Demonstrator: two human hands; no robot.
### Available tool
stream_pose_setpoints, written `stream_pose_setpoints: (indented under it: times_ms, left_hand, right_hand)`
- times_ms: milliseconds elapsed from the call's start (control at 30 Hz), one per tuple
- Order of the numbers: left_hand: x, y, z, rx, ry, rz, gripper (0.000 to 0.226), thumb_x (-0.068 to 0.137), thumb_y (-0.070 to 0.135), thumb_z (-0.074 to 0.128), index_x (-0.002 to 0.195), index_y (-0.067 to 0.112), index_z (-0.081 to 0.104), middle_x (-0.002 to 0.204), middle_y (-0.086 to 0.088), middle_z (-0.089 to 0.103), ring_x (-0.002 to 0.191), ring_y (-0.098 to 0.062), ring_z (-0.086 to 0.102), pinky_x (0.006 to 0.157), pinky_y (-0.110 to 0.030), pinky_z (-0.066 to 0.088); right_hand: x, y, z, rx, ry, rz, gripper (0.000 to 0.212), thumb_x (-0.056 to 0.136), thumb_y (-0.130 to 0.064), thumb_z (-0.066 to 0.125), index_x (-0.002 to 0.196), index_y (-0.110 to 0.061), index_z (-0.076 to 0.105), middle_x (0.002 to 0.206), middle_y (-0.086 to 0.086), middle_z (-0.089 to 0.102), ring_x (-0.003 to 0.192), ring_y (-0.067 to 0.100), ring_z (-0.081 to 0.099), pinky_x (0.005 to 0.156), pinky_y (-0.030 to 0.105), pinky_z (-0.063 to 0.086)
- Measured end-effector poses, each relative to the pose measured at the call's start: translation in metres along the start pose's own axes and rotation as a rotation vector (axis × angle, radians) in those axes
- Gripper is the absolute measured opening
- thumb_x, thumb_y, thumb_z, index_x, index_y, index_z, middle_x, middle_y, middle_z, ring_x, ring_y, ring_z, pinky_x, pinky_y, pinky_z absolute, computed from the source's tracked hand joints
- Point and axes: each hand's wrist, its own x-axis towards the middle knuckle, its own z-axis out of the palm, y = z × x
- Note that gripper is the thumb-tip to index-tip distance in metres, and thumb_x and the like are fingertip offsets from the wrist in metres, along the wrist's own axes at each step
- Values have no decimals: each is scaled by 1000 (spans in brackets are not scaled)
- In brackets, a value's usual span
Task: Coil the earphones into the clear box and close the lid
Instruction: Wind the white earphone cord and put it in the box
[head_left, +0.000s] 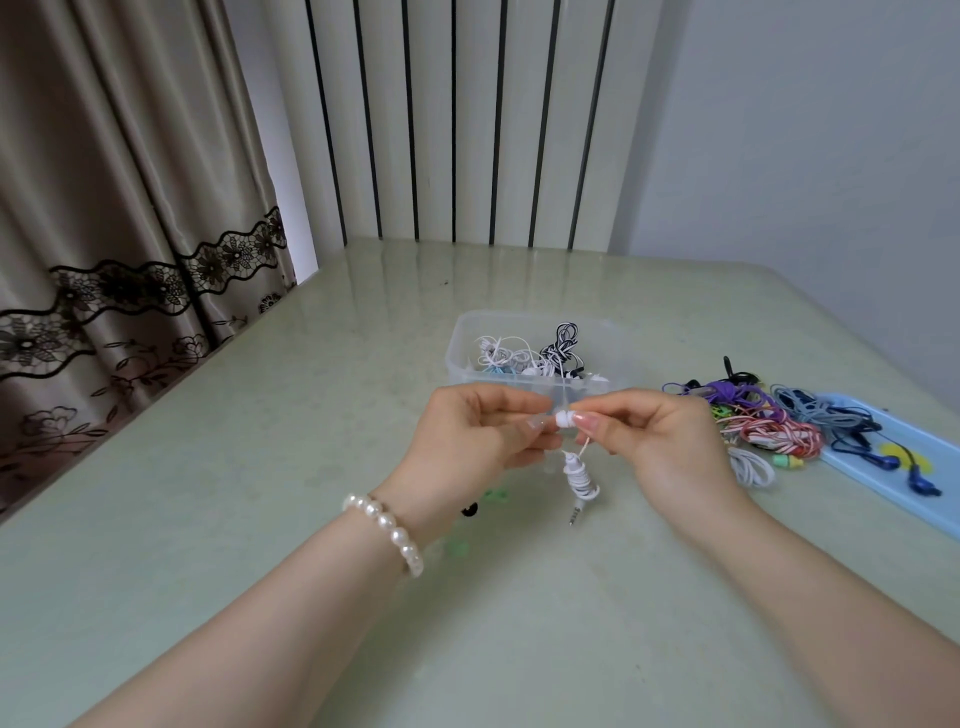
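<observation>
My two forearms are reaching in from the near edge of the table (260, 441), the left one wearing a pearl bracelet (384, 522). The fingertips of my left hand (467, 431) and right hand (660, 436) are meeting above the middle of the table, both pinching the earbud end of a white earphone (581, 478). My thumbs and forefingers are clamped on it, and the other fingers are curling loosely underneath. The rest of its cord is hanging below my fingers as a tight wound bundle, the plug dangling just above the tabletop.

Just beyond my hands, the clear box (460, 358) is standing open, already holding several coiled white and black-striped sets. Towards the right edge, a pile of coloured earphones (753, 421) is waiting uncoiled, partly on a pale blue tray (914, 499), which may be the lid. I judge the task to be partway through: this set is wound but not yet boxed, and the box is not closed.
</observation>
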Motion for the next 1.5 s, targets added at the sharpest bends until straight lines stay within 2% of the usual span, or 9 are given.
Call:
stream_pose_setpoints:
  times_ms: [200, 567, 733, 867, 1000, 1133, 1233, 1367, 1500]
  left_hand:
    - [1, -2, -3, -2, -34, 20, 14, 84, -9, 55, 91, -4, 66, 82, -16, 69, 70, -16, 68, 72, -24, 57]
    - [-5, -8, 7, 29, -111, 82, 30, 85, -12, 51, 108, 0, 65, 100, -13, 70, 93, -17, 66, 85, -21, 52]
    - [-5, -6, 4, 77, -116, 109, 30, 85, -14, 50, 106, -1, 65, 88, -7, 71, 82, -10, 67, 83, -19, 53]
    - [-2, -5, 0, 5, -169, 46, 28, 85, -14, 48, 91, 2, 70, 82, -4, 73, 81, -12, 68, 81, -22, 54]
    - [0, -1, 0, -44, -162, 74, 29, 84, -14, 48, 93, 4, 69, 87, -7, 71, 82, -13, 68, 81, -21, 53]
    - [3, -3, 2, 91, -92, 97, 32, 81, -17, 51, 94, 9, 66, 94, -9, 68, 91, -18, 63, 88, -23, 49]
    - [1, -7, 2, 163, -213, 42, 40, 76, -17, 52, 109, 3, 61, 112, -15, 65, 108, -26, 60, 86, -24, 49]
    - [-2, -8, 3, 36, -380, -45, 42, 69, -7, 56, 108, 9, 59, 107, -11, 68, 90, -25, 68, 84, -30, 52]
    - [0, -7, 1, -19, -318, -51, 31, 74, -6, 65, 103, 0, 60, 98, -18, 67, 80, -28, 66, 86, -40, 51]
  right_hand:
    - [-1, -4, -2, 100, -23, 105, 9, 78, 3, 63, 80, -2, 70, 48, -7, 62, 42, -1, 48, 46, 8, 34]
    - [1, -5, -2, 148, 39, 133, 13, 75, 1, 66, 70, -10, 70, 51, 1, 61, 44, 3, 44, 49, 12, 37]
    - [2, -4, -4, 101, 1, 127, 15, 76, 2, 65, 70, -11, 69, 46, -4, 58, 44, 4, 41, 47, 11, 35]
    - [3, -3, -6, 97, -37, 157, 17, 75, 0, 65, 68, -14, 71, 49, -2, 59, 48, 7, 42, 49, 13, 35]
    - [5, -10, -10, 261, -68, 234, 10, 63, -11, 63, 71, -10, 69, 50, -2, 57, 47, 8, 42, 47, 14, 33]
    - [5, -18, -14, 478, -180, 318, 10, 60, -16, 63, 65, -12, 71, 53, -1, 56, 43, 7, 42, 42, 15, 33]
    - [5, -20, -15, 603, -254, 369, 15, 55, -21, 67, 68, -15, 70, 56, 0, 55, 41, 8, 42, 42, 15, 35]
    - [7, -18, -18, 659, -296, 371, 16, 60, -20, 67, 75, -16, 67, 60, 0, 55, 40, 9, 41, 44, 18, 31]
    - [9, -18, -21, 590, -244, 388, 15, 58, -20, 66, 72, -15, 67, 59, 0, 55, 39, 9, 40, 39, 17, 28]
